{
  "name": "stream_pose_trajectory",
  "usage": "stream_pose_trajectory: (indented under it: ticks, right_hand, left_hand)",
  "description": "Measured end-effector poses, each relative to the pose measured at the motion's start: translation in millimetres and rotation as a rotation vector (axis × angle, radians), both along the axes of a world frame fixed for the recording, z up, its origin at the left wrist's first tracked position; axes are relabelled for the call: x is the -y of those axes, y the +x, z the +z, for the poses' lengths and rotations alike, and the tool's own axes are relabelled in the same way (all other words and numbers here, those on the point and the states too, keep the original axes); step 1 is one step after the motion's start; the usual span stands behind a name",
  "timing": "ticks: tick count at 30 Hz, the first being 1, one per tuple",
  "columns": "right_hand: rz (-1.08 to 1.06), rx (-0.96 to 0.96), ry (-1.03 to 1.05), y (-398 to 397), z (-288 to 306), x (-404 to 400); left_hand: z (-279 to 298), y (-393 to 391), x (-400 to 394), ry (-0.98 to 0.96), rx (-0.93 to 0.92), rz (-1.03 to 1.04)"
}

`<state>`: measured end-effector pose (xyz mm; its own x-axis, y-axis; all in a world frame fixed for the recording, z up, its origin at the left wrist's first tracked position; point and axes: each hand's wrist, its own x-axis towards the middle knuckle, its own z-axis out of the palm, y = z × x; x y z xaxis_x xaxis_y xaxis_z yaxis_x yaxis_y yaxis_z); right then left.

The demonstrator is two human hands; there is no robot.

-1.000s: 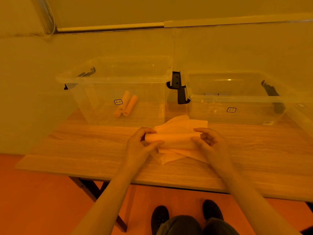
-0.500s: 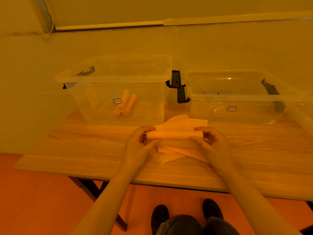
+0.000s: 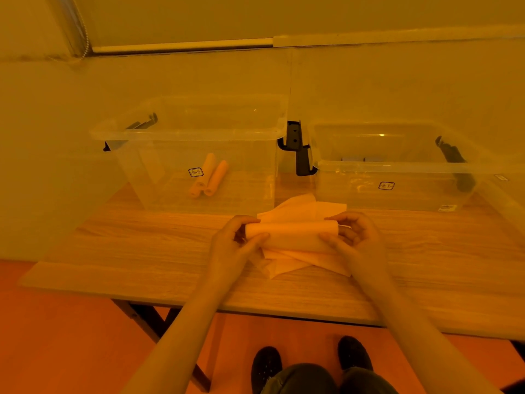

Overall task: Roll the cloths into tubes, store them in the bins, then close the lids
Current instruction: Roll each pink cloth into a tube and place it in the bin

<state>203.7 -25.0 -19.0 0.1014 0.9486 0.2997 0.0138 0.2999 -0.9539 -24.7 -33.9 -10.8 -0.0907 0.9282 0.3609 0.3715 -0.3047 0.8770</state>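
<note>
Here, the left hand [image 3: 231,245] and right hand [image 3: 356,240] each pinch one end of a partly rolled cloth [image 3: 292,233], fingers curled over the tube and thumbs beneath. It lies across a loose pile of flat cloths [image 3: 301,260] near the middle of the wooden table [image 3: 142,251]. Beyond, the left bin [image 3: 199,155] holds two rolled tubes [image 3: 211,176]; the right bin [image 3: 397,172] stands just beside it. Both bins are uncovered.
</note>
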Motion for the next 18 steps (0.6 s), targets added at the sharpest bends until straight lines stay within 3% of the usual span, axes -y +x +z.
stream_pose_trajectory:
  ticks: [18]
  right_hand:
    - [-0.045, 0.206, -0.001, 0.7, -0.3, 1.0]
  left_hand:
    - [-2.5, -2.1, -1.5, -0.001, 0.081, 0.023]
